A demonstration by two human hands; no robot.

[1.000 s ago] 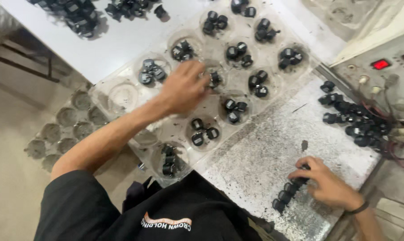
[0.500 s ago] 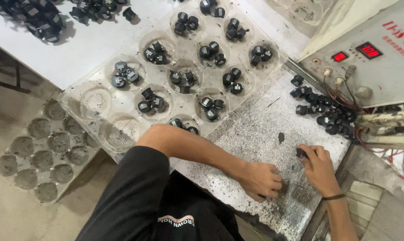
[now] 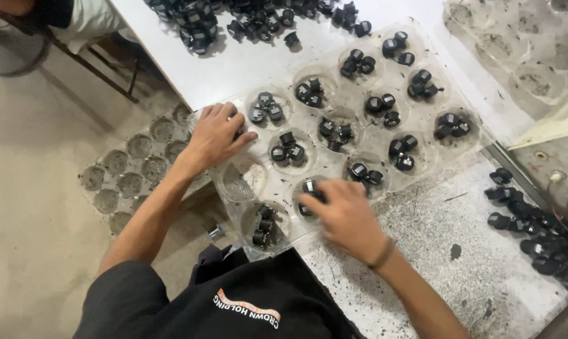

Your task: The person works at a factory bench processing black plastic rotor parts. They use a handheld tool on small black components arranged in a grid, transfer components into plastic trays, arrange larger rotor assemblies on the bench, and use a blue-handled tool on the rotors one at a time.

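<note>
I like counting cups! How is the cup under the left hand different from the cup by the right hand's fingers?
The round clear plastic cup below the left hand, at, looks empty; the round clear plastic cup at the right hand fingertips holds small black plastic parts. The empty cup sits uncovered; the filled one is partly hidden by fingers. Both belong to the same clear plastic tray.

The tray (image 3: pixel 416 47) is clear, see-through plastic, and the small parts (image 3: pixel 287 147) in its cups are glossy black. At 12 o'clock more black parts (image 3: pixel 246 16) lie heaped on a plain white tabletop (image 3: pixel 233 66). At 4 o'clock the work surface (image 3: pixel 434 251) is pale grey speckled with dark flecks. A second tray (image 3: pixel 130 172) at 9 o'clock looks dusty grey over a beige floor (image 3: pixel 32 251). The shirt (image 3: pixel 252 307) at 6 o'clock is black with white and orange print.
</note>
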